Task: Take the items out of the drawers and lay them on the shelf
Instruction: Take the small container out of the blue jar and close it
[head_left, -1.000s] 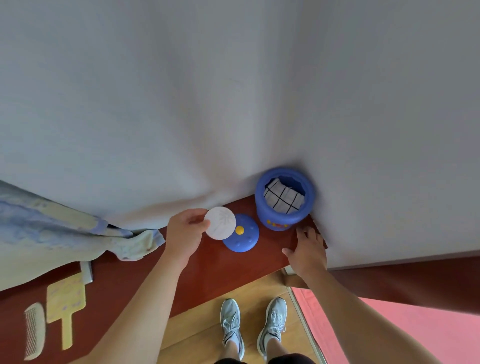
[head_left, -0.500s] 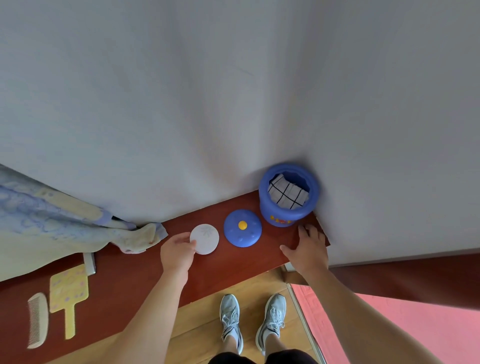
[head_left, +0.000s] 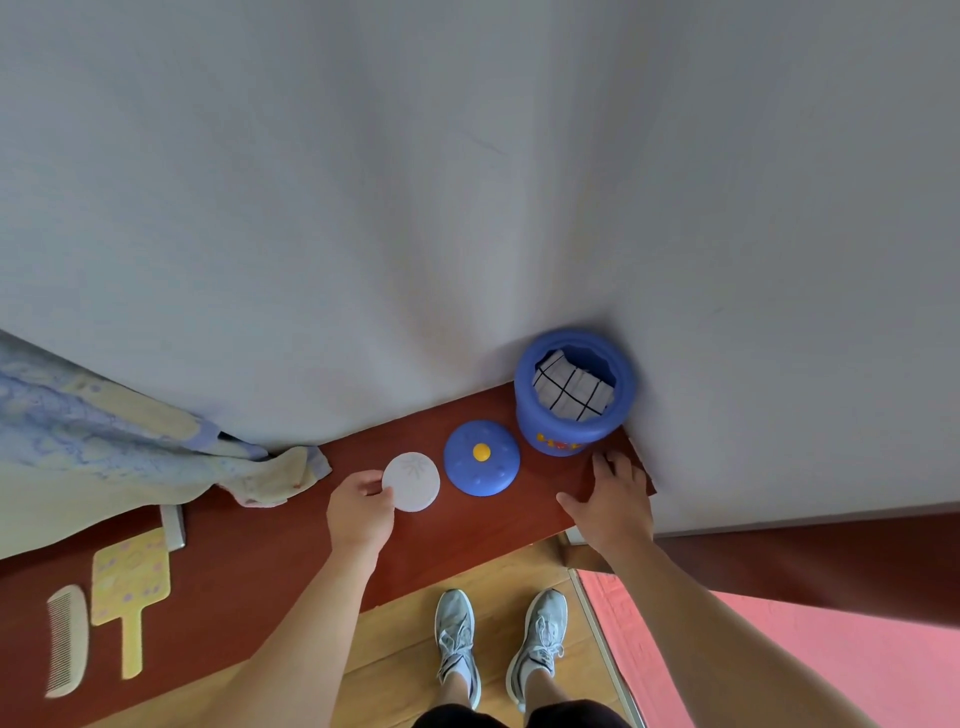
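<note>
L hand pinches 1 disc; 1 lid

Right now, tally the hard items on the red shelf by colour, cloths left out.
Blue: 2, jar and lid
White: 1, round disc
Yellow: 1, paddle-shaped piece
Cream: 1, comb
Grey: 1, flat piece half under the towel
Total: 6

One head-worn wide-angle view — looking steeply down, close over the shelf, toward the wall.
</note>
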